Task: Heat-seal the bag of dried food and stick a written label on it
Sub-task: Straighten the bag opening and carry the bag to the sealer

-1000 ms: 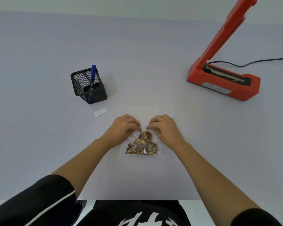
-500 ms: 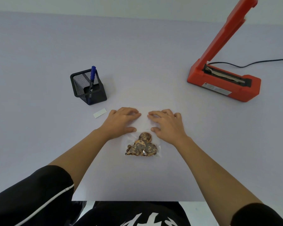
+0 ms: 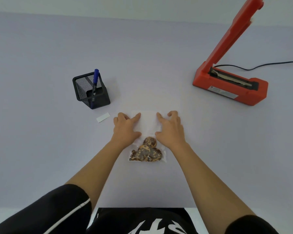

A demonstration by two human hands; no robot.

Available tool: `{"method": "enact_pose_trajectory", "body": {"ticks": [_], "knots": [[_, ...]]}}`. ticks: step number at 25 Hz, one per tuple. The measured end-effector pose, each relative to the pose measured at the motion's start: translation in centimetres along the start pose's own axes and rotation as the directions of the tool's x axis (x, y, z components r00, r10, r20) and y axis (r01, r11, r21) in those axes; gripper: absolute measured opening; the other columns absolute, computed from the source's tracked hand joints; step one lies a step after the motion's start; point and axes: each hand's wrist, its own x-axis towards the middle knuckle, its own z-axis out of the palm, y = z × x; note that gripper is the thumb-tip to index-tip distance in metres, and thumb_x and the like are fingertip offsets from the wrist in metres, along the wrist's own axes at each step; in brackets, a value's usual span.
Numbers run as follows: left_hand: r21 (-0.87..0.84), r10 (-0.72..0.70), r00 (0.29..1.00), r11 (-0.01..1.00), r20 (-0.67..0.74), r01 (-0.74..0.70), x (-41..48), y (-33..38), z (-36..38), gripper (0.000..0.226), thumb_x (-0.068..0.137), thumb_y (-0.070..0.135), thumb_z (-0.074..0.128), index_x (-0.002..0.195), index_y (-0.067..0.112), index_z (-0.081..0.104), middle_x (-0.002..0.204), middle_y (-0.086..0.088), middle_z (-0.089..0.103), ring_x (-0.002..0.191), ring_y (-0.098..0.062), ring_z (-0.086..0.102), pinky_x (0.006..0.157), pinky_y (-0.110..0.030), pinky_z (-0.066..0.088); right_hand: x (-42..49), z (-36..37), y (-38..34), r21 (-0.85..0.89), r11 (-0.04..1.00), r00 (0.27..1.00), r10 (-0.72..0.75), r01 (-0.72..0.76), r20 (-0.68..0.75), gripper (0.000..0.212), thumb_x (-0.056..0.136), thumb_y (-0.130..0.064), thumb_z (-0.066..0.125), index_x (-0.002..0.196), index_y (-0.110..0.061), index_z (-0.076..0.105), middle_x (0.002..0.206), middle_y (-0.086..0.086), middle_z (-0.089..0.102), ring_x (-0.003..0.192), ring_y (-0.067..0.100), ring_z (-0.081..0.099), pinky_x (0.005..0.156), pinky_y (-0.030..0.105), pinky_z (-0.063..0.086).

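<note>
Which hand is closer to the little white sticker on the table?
The left hand. It lies just right of the white label, pressing the bag. The right hand presses the bag's other side, farther from the label.

**Clear bag pressed flat on the counter**

At the centre of the frame a clear bag (image 3: 148, 127) is laid on the pale counter (image 3: 41, 149), with dried food (image 3: 146, 152) gathered at its lower end. The empty upper part is flanked by the left hand (image 3: 126, 127) and the right hand (image 3: 170, 128), both spread flat, palms down. A white label (image 3: 103, 117) is seen just left of the left hand. Further up-left, a blue pen (image 3: 94, 85) is stood in a black mesh holder (image 3: 90, 89). At the upper right, a red heat sealer (image 3: 230, 83) is seen with its arm raised.
</note>
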Motion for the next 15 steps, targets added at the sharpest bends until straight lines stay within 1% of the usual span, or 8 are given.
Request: {"method": "enact_pose_trajectory", "body": {"ticks": [2, 3, 5, 7, 10, 12, 13, 15], "knots": [[-0.150, -0.090, 0.996, 0.985, -0.022, 0.085, -0.3, 0.9, 0.7, 0.068, 0.083, 0.016, 0.065, 0.143, 0.029, 0.034, 0.123, -0.012, 0.029, 0.111, -0.030, 0.030, 0.097, -0.028, 0.030, -0.1, 0.3, -0.7, 0.185, 0.981, 0.998, 0.060, -0.061, 0.009, 0.073, 0.079, -0.006, 0.059, 0.143, -0.021, 0.030, 0.134, 0.011, 0.022, 0.120, 0.028, 0.032, 0.094, 0.027, 0.037], [-0.206, -0.122, 0.992, 0.972, -0.035, 0.112, -0.3, 1.1, 1.0, 0.068, 0.083, 0.010, 0.063, 0.143, 0.028, 0.035, 0.123, -0.011, 0.028, 0.111, -0.029, 0.030, 0.096, -0.025, 0.028, -0.2, 0.4, -1.0, 0.245, 0.966, 0.997, 0.079, -0.079, 0.009, 0.073, 0.078, -0.002, 0.059, 0.143, -0.019, 0.031, 0.134, 0.011, 0.022, 0.119, 0.028, 0.032, 0.095, 0.025, 0.036], [-0.285, -0.168, 0.985, 0.947, -0.047, 0.148, -0.2, 1.2, 1.4, 0.070, 0.083, 0.002, 0.060, 0.144, 0.025, 0.034, 0.123, -0.010, 0.027, 0.111, -0.028, 0.033, 0.092, -0.020, 0.026, -0.1, 0.6, -1.3, 0.325, 0.941, 0.995, 0.100, -0.095, 0.000, 0.072, 0.077, 0.003, 0.059, 0.142, -0.016, 0.034, 0.135, 0.012, 0.021, 0.118, 0.029, 0.035, 0.097, 0.025, 0.036], [-0.320, -0.184, 0.982, 0.934, -0.051, 0.158, 0.0, 1.0, 1.6, 0.072, 0.082, 0.000, 0.060, 0.144, 0.023, 0.033, 0.121, -0.009, 0.028, 0.110, -0.027, 0.036, 0.089, -0.019, 0.027, 0.0, 0.7, -1.1, 0.381, 0.920, 0.994, 0.104, -0.091, -0.015, 0.072, 0.075, 0.006, 0.059, 0.140, -0.014, 0.037, 0.136, 0.011, 0.020, 0.116, 0.028, 0.041, 0.097, 0.025, 0.039], [-0.283, -0.116, 0.992, 0.954, -0.041, 0.099, 0.3, 0.7, 1.6, 0.074, 0.082, -0.001, 0.060, 0.146, 0.019, 0.029, 0.123, -0.012, 0.032, 0.109, -0.026, 0.041, 0.085, -0.014, 0.027, 0.1, 0.8, -0.6, 0.470, 0.880, 0.995, 0.095, -0.068, -0.033, 0.071, 0.074, 0.009, 0.058, 0.139, -0.012, 0.039, 0.134, 0.009, 0.022, 0.105, 0.020, 0.046, 0.091, 0.019, 0.040], [-0.258, -0.052, 0.998, 0.965, -0.032, 0.042, 0.3, 0.4, 1.6, 0.075, 0.082, -0.002, 0.059, 0.147, 0.014, 0.026, 0.123, -0.013, 0.036, 0.110, -0.025, 0.043, 0.079, -0.009, 0.024, 0.2, 1.0, -0.5, 0.516, 0.854, 0.995, 0.093, -0.065, -0.030, 0.070, 0.074, 0.011, 0.056, 0.139, -0.011, 0.040, 0.125, 0.005, 0.029, 0.098, 0.014, 0.045, 0.087, 0.013, 0.037], [-0.269, -0.027, 0.999, 0.963, -0.038, 0.016, 0.2, 0.2, 1.6, 0.076, 0.081, -0.002, 0.060, 0.147, 0.012, 0.025, 0.123, -0.012, 0.038, 0.110, -0.024, 0.042, 0.080, -0.008, 0.024, 0.2, 1.1, -0.4, 0.521, 0.851, 0.995, 0.091, -0.061, -0.032, 0.071, 0.074, 0.011, 0.056, 0.140, -0.011, 0.039, 0.119, 0.002, 0.032, 0.099, 0.013, 0.044, 0.086, 0.012, 0.035], [-0.299, 0.020, 0.998, 0.954, -0.067, -0.039, 0.0, -0.2, 1.7, 0.078, 0.079, -0.001, 0.063, 0.147, 0.011, 0.025, 0.119, -0.008, 0.038, 0.109, -0.021, 0.041, 0.085, -0.010, 0.026, 0.3, 1.4, -0.1, 0.496, 0.867, 0.995, 0.075, -0.034, -0.064, 0.072, 0.073, 0.010, 0.057, 0.139, -0.013, 0.040, 0.113, -0.001, 0.035, 0.108, 0.015, 0.042, 0.088, 0.012, 0.033]]}}
